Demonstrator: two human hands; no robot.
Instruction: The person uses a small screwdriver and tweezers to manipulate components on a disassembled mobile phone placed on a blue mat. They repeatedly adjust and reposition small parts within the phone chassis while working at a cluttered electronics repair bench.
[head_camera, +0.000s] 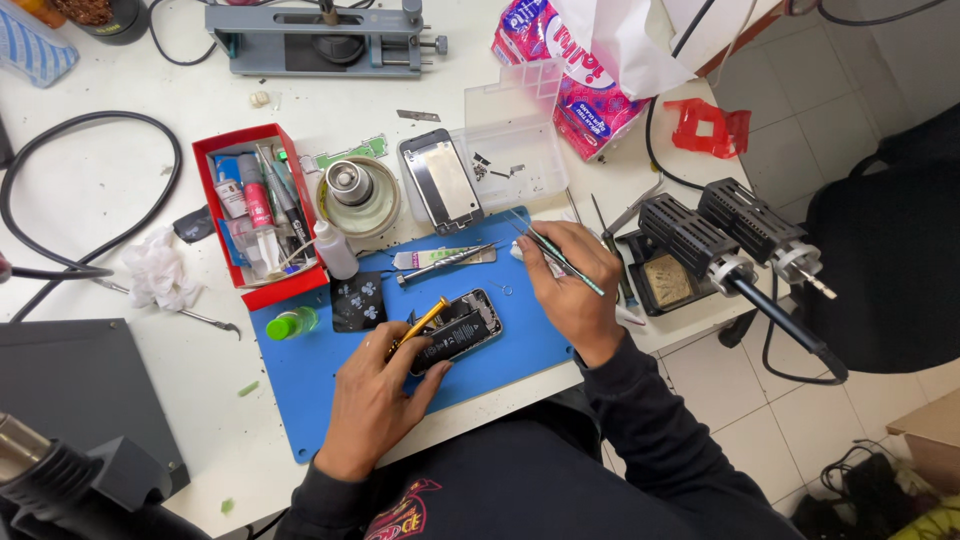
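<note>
- Left hand (375, 395): nearest the viewer, fingers curled, thumb and fingertips pinching a yellow pry tool (420, 325); the fingertips also press on the near end of the phone (458, 330).
- Phone: opened, dark battery uppermost, lying on the blue mat (520, 340) just beyond the left fingertips. Its long axis runs diagonally, from the left fingertips up and away towards the right hand; which end is the top cannot be told.
- Right hand (565, 290): beyond and beside the phone, fingers closed around tweezers (560, 258), tips pointing away to the left.
- Risk: the pry tool lies at the battery edge; a hard lever or slip would likely dent the battery or tear a cable.
- Risk: the phone is steadied by fingertips only, so a sideways push could skate it across the mat.
- Farther off: a screwdriver (445, 265), then a detached back panel (442, 182) beside a clear parts box (515, 150).
</note>
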